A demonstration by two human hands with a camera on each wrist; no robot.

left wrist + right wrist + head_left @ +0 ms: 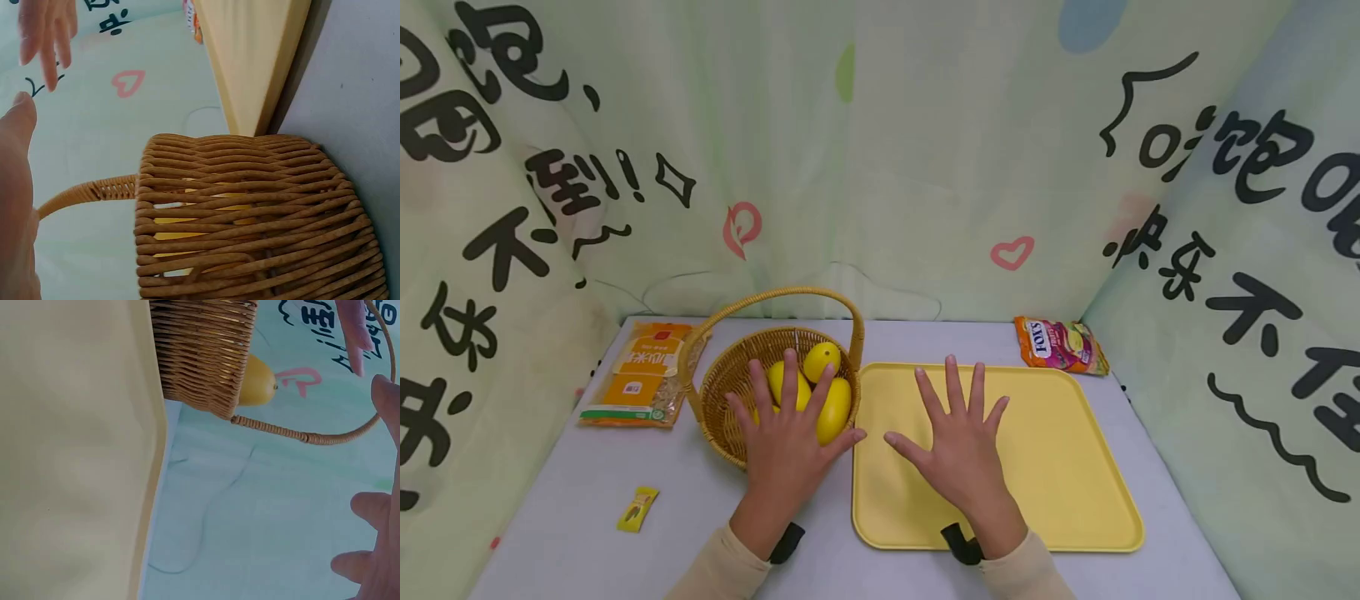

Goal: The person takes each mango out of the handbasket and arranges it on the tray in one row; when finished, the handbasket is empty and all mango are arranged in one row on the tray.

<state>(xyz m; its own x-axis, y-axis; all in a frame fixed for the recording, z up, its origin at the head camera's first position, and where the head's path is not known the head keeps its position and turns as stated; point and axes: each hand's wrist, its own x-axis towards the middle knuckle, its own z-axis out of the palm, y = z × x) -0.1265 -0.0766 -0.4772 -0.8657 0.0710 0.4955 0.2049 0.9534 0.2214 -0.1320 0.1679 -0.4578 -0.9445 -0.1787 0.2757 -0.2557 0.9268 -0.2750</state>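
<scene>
Fingers spread wide, my left hand (788,437) hovers in front of a wicker basket (724,408) with a tall arched handle. Several yellow fruits, lemon-like in look, lie in the basket, among them one at the back (822,360) and a longer one (835,412) at the right; my fingers partly hide others. Over the left part of a yellow tray (1060,467) my right hand (962,458) is spread too, holding nothing. In the left wrist view the basket's woven side (250,219) fills the lower part. The right wrist view shows one yellow fruit (257,381) above the basket rim.
An orange-and-clear food bag (643,375) lies left of the basket. A small yellow wrapped packet (637,509) is at the front left. Behind the tray's right corner sits a FOX'S candy bag (1060,345). Printed curtains (887,167) enclose the table's back and sides.
</scene>
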